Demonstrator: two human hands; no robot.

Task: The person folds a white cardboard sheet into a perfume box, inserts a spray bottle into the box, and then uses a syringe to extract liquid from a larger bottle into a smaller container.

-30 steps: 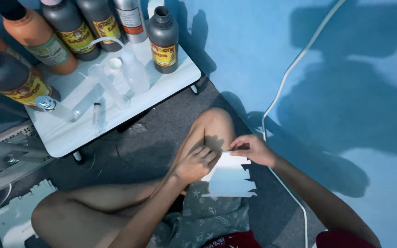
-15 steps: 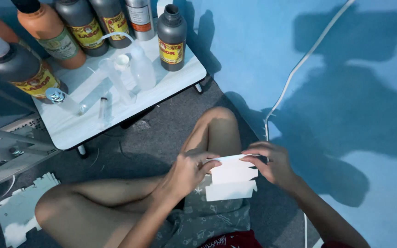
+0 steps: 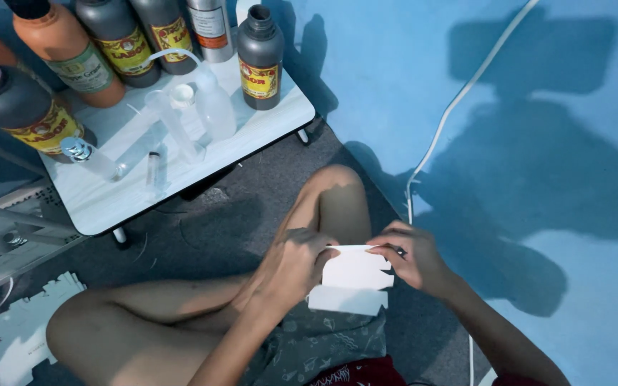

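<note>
Over the lap | left hand [image 3: 296, 263] and right hand [image 3: 410, 256] pinch white card [image 3: 353, 280] | fingertips partly hidden behind it

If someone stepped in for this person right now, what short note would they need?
Left hand: pinching the left edge of the white die-cut card.
Right hand: pinching its top right corner.
The card is held over the lap, partly folded, its flaps still loose.
The low white table on the left carries big dark bottles and small clear bottles.
More flat white cards lie on the floor at the lower left.
Done: a fold started. Left: not yet a closed shape.
</note>
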